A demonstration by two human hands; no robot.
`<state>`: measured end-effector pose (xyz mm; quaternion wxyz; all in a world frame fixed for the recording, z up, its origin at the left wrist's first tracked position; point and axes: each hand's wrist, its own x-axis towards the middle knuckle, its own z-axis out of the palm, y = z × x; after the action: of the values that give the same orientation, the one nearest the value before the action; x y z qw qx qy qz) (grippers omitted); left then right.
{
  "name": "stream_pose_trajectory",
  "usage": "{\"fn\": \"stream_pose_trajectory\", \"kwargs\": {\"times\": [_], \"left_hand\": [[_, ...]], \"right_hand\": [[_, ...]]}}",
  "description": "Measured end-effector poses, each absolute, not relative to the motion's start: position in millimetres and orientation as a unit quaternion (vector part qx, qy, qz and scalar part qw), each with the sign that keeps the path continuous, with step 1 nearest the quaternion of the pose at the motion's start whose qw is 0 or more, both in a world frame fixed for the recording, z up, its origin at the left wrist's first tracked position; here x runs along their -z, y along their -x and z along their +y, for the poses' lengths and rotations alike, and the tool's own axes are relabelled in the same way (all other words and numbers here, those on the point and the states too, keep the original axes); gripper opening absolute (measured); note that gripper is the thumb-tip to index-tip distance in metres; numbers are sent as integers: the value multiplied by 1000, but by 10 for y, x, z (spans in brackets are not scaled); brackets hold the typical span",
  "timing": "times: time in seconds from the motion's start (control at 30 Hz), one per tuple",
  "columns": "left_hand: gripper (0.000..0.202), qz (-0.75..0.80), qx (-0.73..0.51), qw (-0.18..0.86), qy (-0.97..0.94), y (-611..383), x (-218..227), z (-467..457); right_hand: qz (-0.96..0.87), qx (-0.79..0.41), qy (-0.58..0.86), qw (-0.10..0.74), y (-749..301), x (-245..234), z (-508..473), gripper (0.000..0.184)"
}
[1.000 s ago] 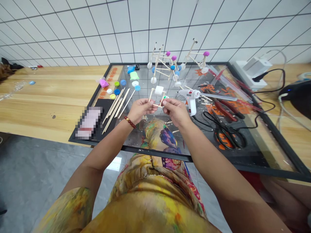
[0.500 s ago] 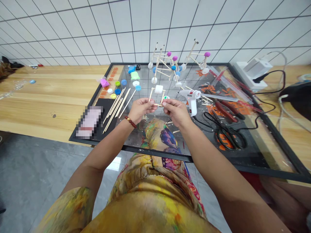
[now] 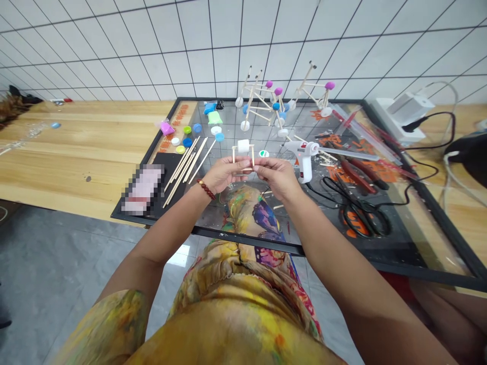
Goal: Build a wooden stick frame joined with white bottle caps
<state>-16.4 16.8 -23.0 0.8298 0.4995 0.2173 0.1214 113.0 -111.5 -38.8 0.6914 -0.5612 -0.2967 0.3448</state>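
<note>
Between my two hands is a small frame of thin wooden sticks (image 3: 253,153), with a white roller-like piece (image 3: 243,146) across its far side. My left hand (image 3: 223,175) pinches the frame's left near part between thumb and fingers. On the other side, the fingertips of my right hand (image 3: 279,176) close on the right near corner. The fingers partly hide the near stick. Just beyond my right hand lies a small white and green disc (image 3: 264,153). A white glue gun (image 3: 304,158) rests to the right of that hand.
Bigger stick models (image 3: 262,101) with coloured clay balls stand at the back. Loose sticks (image 3: 186,165) and small clay tubs (image 3: 187,143) lie left. Red-handled pliers (image 3: 357,175), black scissors (image 3: 361,218) and the glue gun's cable are at right, near a power strip (image 3: 395,124).
Both hands still grip the stick frame. It has turned a little, and its white piece has come slightly left and nearer to me. The whole view has shifted slightly.
</note>
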Motion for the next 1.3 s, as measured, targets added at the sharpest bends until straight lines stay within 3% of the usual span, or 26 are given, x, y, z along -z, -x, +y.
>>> {"fn": "stream_pose_trajectory", "kwargs": {"times": [0.33, 0.93, 1.1, 1.2, 1.3], "left_hand": [[15, 280, -160, 819, -474, 130, 240, 112], [28, 273, -171, 801, -505, 139, 146, 30], [27, 280, -183, 801, -497, 119, 142, 26], [28, 273, -194, 803, -494, 113, 139, 30], [27, 277, -197, 800, -495, 114, 134, 24]], "right_hand": [[-325, -340, 584, 662, -1093, 408, -1107, 37], [-351, -279, 611, 652, -1136, 422, -1092, 36], [-349, -216, 658, 631, -936, 166, -1196, 38], [-411, -121, 694, 579, -778, -89, -1692, 27], [-448, -47, 764, 462, -896, -242, -2403, 18]]}}
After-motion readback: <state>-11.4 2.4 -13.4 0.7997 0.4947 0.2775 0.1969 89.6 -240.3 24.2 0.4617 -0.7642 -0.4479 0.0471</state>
